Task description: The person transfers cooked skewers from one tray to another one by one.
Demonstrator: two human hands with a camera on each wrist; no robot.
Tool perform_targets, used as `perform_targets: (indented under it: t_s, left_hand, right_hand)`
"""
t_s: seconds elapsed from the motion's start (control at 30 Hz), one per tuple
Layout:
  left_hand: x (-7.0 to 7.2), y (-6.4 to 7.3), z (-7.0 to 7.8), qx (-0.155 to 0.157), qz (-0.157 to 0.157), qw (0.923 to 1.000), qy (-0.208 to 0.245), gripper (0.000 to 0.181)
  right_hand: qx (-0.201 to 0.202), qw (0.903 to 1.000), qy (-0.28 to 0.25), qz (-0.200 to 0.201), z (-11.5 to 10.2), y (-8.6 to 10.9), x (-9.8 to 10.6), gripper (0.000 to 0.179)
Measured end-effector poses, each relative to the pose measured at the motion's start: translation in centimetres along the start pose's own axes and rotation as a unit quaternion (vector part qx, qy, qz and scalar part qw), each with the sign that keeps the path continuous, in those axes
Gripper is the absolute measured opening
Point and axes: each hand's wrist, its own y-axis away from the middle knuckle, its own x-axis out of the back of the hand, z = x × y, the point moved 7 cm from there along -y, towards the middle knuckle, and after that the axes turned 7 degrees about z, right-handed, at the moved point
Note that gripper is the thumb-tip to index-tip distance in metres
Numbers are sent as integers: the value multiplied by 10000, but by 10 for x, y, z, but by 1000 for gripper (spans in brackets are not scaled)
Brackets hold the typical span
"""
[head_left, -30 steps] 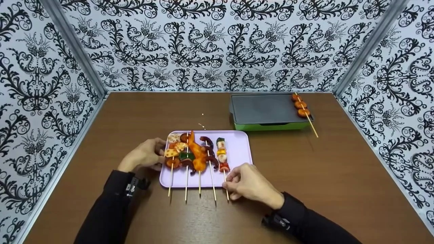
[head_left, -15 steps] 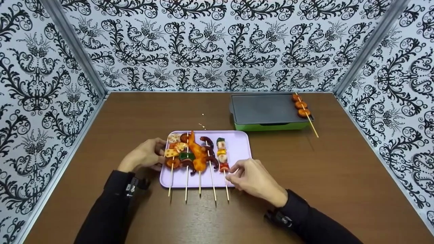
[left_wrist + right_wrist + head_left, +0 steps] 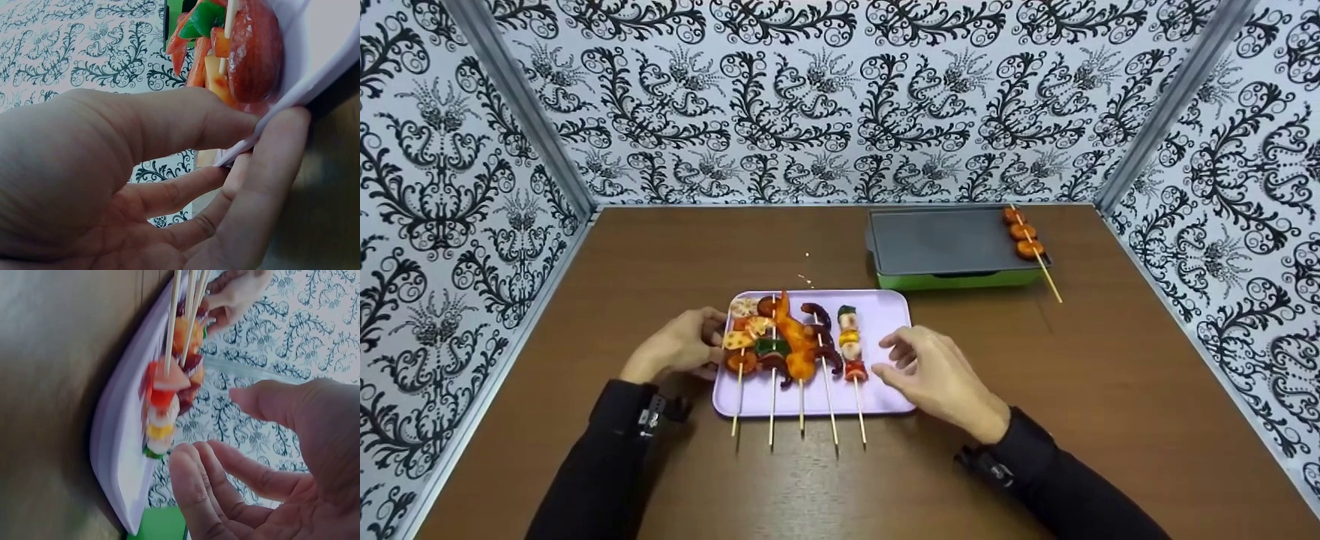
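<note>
A lilac tray (image 3: 891, 315) lies on the table with several food skewers side by side, their sticks hanging over its front edge. My left hand (image 3: 679, 345) pinches the tray's left rim; in the left wrist view the thumb is above the rim (image 3: 292, 101) and the fingers are below it. Over the tray's right side, my right hand (image 3: 937, 371) holds nothing, its thumb and fingers spread apart. Nearest to it is the rightmost skewer (image 3: 851, 349), with green, white, yellow and red pieces. In the right wrist view that skewer (image 3: 163, 413) lies apart from the fingertips.
A grill with a dark grey plate (image 3: 941, 240) and a green base (image 3: 960, 280) stands at the back right. One skewer of round orange-brown pieces (image 3: 1024, 232) lies along its right edge, stick jutting forward. Small crumbs (image 3: 807, 280) dot the table behind the tray. Patterned walls enclose the table.
My right hand has let go of the rightmost skewer's stick, moved up and to the right, and spread its fingers. The left hand stays at the tray's rim.
</note>
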Motion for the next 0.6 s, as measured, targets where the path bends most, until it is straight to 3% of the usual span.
perform_targets:
  t_s: [0.3,0.6]
  left_hand:
    - [0,2,2,23,49,10000,-4,60]
    - [1,1,2,47,98,9999,-93,60]
  right_hand:
    - [652,9955,530,434,8,-9,19,51]
    - [692,9915,745,817,24,-20,40,69]
